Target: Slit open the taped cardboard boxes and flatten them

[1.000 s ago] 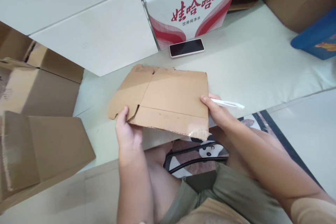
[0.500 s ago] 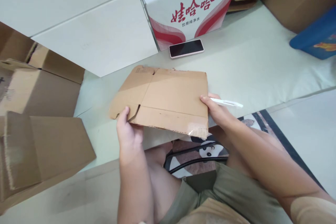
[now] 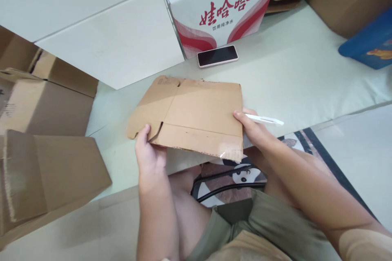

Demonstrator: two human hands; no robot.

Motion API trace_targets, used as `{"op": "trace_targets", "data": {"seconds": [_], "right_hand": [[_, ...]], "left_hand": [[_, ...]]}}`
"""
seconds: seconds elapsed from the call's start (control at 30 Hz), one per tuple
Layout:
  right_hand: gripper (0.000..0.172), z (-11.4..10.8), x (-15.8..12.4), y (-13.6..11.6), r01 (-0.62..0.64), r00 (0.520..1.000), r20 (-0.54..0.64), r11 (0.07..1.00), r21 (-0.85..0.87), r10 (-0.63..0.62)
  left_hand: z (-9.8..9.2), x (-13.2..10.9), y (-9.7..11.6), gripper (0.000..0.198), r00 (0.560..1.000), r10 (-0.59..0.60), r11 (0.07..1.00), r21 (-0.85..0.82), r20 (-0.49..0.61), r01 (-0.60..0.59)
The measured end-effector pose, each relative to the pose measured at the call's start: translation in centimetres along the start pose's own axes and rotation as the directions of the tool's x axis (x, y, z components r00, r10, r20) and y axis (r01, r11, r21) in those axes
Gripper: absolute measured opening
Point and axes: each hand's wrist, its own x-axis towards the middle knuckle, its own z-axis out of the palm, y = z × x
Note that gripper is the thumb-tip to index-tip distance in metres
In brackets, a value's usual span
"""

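Observation:
A flattened piece of brown cardboard [image 3: 202, 106], creased and with slots cut at the folds, is held up between my two hands. My left hand [image 3: 150, 151] grips its lower left edge, thumb on top and fingers underneath. On the right edge, my right hand [image 3: 251, 124] pinches the sheet with the thumb on top; its other fingers are mostly hidden. A slim white tool [image 3: 265, 120], perhaps a utility knife, sticks out to the right from that same hand. Clear tape shines at the cardboard's lower right corner.
A phone [image 3: 217, 56] lies beyond the cardboard, before a white and red carton [image 3: 223, 12]. White panels [image 3: 116, 40] stand at the back left. Brown boxes [image 3: 61, 106] and a folded cardboard [image 3: 70, 171] are at left. A blue object [image 3: 367, 43] sits at far right.
Almost nothing differs. The cardboard's left end and my left hand have shifted very slightly to the left.

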Motion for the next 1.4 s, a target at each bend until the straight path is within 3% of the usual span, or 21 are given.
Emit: {"op": "trace_targets", "data": {"seconds": [0.77,1.4], "right_hand": [[0.040,0.07,0.04,-0.13,0.010,1.000,0.013,1.000,-0.021,-0.009],[0.036,0.08,-0.15,-0.23,0.004,1.000,0.016,0.999,-0.040,-0.003]], "left_hand": [[0.02,0.03,-0.09,0.022,1.000,0.003,1.000,-0.005,-0.020,-0.004],[-0.39,0.25,-0.37,0.024,0.999,0.036,0.999,0.015,0.035,-0.036]]}}
